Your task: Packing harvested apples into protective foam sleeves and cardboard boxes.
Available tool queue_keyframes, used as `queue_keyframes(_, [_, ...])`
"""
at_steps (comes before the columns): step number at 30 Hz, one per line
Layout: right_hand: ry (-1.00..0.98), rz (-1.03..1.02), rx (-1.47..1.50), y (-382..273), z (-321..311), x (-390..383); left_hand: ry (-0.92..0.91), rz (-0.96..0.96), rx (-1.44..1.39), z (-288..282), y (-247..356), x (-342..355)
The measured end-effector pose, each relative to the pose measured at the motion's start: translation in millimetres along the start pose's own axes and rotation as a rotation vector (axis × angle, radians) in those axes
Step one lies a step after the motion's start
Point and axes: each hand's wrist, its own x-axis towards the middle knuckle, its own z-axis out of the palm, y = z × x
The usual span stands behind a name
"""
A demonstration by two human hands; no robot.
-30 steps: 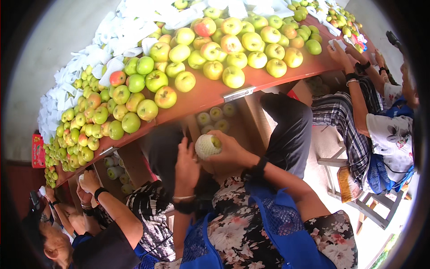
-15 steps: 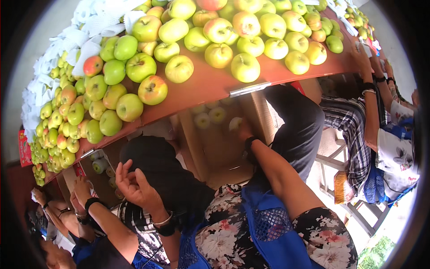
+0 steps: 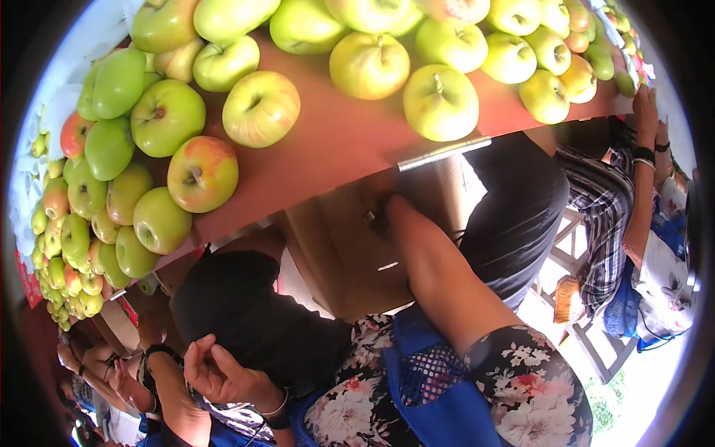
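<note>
My left hand (image 3: pixel 223 376) is raised beside my dark-clad left knee, its fingers loosely curled and apart, with nothing visible in them. My right forearm reaches forward into a cardboard box (image 3: pixel 335 261) under the red-brown table (image 3: pixel 313 171); my right hand (image 3: pixel 383 186) is in shadow at the table's underside, so its fingers and whatever they hold are hidden. Above, loose green, yellow and red-flushed apples (image 3: pixel 261 108) crowd the tabletop, several close to the front edge.
White foam nets (image 3: pixel 56 104) lie at the far left. Co-workers sit at both sides, a forearm (image 3: pixel 175 398) at lower left and another (image 3: pixel 637 223) at right. A metal fitting (image 3: pixel 443 153) lines the table edge. A wooden stool (image 3: pixel 596 350) stands at right.
My right hand, earlier holding a foam-netted apple, has moved forward into the box and under the table. My left hand has lowered and curled slightly. The view has shifted nearer the tabletop apples.
</note>
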Motion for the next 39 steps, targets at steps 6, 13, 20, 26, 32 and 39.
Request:
queue_keyframes(6, [-0.116,0.41,0.873,-31.9,9.0,-26.5,0.013,0.016,0.049,-14.3,-6.0,1.2])
queue_keyframes(13, [-0.079,0.527,1.133,6.4,12.9,-42.4,-0.023,-0.006,-0.062,-1.6,0.0,-2.3])
queue_keyframes(20, [-0.354,0.267,0.788,19.7,-36.2,-46.2,-0.053,-0.002,-0.019,1.4,3.6,-4.6])
queue_keyframes(26, [-0.71,0.164,0.654,34.9,46.3,-31.9,-0.065,-0.03,-0.009,10.2,14.1,-4.3])
queue_keyframes(32, [-0.48,0.078,0.528,27.9,113.4,-40.1,-0.054,-0.021,0.004,13.3,12.2,-8.4])
queue_keyframes(39, [-0.298,0.224,0.54,70.2,131.6,-7.9,-0.097,-0.039,-0.092,27.6,16.0,-14.3])
